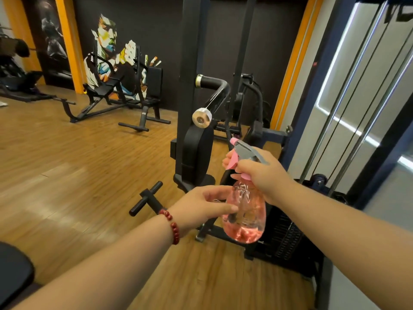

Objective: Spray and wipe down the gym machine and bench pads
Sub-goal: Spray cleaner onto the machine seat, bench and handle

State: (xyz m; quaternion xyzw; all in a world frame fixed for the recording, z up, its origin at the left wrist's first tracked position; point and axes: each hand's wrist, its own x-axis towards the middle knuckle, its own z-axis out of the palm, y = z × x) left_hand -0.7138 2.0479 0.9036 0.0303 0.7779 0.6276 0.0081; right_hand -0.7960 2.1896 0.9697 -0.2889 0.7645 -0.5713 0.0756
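Observation:
A clear pink spray bottle (245, 215) with a grey and pink trigger head hangs in mid-air in front of me. My right hand (261, 173) grips its neck, fingers curled over the trigger. My left hand (205, 204), with a red bead bracelet on the wrist, touches the bottle's side with its fingertips. Just beyond the nozzle stands the black upright pad (196, 153) of a gym machine, with a black handle (212, 82) above it. No cloth is visible.
The machine's black frame (190, 52) rises behind the pad. A weight stack with cables (357, 108) stands at right. A black T-shaped foot bar (148, 198) lies low at centre. Benches (107, 95) stand at the far wall. A dark pad corner (13, 271) shows bottom left.

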